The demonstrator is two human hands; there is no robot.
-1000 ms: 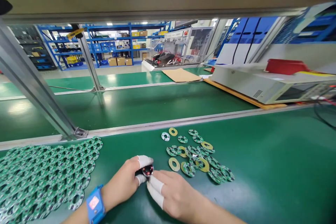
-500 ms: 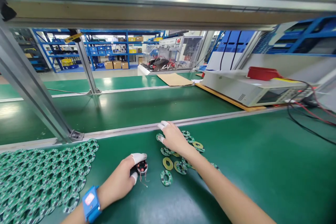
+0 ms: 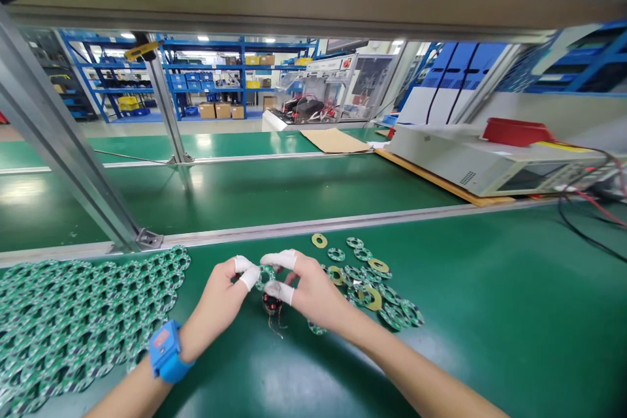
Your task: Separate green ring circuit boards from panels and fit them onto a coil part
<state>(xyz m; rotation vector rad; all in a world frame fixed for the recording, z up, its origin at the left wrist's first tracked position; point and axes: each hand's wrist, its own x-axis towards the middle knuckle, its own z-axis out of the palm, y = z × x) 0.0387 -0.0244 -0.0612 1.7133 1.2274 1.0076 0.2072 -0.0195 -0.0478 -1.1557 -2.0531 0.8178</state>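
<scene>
On my far left, a big sheet of joined green ring boards (image 3: 73, 320) covers the near-left worktop (image 3: 490, 313). My left hand (image 3: 220, 300) (blue wrist strap (image 3: 165, 351) on its wrist) pinches one edge of a small green ring board (image 3: 267, 274) between capped thumb and forefinger, and my right hand (image 3: 306, 287) pinches the opposite edge the same way, both grips closed on it. The ring is flat, green with pale marks, held just above a small dark round part (image 3: 272, 304) with thin wires, standing on the worktop. Right of that lies a loose pile of green and yellow rings (image 3: 372, 281). Far right, a red tray (image 3: 512, 132) sits on a grey instrument; I cannot see its contents.
</scene>
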